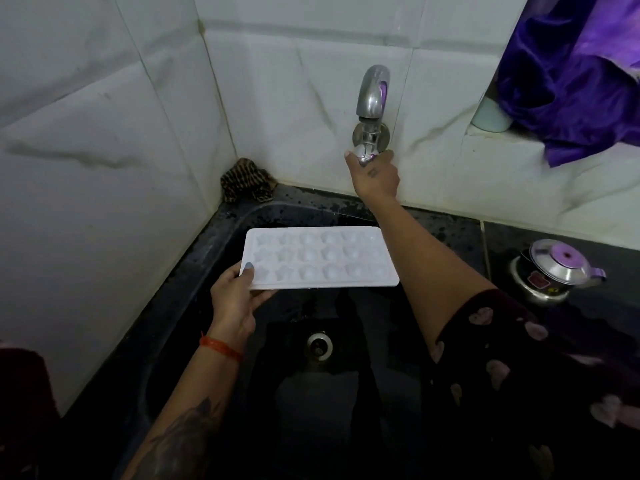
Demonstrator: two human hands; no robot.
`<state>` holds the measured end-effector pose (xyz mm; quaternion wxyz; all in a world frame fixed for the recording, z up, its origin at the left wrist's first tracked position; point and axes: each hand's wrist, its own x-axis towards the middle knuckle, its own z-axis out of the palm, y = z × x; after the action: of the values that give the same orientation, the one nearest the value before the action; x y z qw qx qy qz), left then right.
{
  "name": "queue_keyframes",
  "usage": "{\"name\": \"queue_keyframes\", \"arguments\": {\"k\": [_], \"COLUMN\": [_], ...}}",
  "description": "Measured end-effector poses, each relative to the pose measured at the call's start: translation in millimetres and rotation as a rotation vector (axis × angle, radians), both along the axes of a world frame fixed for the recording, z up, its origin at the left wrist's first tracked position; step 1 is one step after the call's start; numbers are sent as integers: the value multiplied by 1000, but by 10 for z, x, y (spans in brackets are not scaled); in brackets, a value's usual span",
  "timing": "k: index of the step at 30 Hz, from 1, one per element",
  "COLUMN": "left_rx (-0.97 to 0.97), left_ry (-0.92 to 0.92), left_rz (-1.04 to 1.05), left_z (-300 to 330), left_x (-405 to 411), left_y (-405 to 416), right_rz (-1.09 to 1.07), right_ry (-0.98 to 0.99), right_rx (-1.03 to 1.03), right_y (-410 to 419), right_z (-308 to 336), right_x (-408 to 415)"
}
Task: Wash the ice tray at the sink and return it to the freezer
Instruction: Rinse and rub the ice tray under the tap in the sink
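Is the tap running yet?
Off, it seems: no water falls from the tap onto the ice tray, though the right hand grips its handle.

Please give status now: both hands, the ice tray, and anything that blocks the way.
Left hand grips ice tray by its corner, level over sink. Right hand on tap handle. No water visible. Nothing between spout and tray.

Tray point(320, 258) over sink point(194, 271), tap point(372, 95) behind, pot point(554, 271) right on counter point(502, 244).
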<state>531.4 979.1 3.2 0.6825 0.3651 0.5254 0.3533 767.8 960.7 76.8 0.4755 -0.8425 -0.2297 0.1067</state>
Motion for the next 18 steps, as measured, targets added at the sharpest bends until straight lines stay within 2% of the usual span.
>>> {"name": "queue_keyframes", "arguments": {"k": [7,18], "left_rx": [-2,1], "left_ry": [-5,-2], "left_rz": [12,25], "left_z": [-9,-6], "left_x": [-7,-16], "left_y": [-27,-32], "right_rz": [15,74], "right_ry": [-299,-430], "right_rx": [-114,-260], "right_y": [-31,-52], "right_z": [-33,48], "right_x": [25,81]}}
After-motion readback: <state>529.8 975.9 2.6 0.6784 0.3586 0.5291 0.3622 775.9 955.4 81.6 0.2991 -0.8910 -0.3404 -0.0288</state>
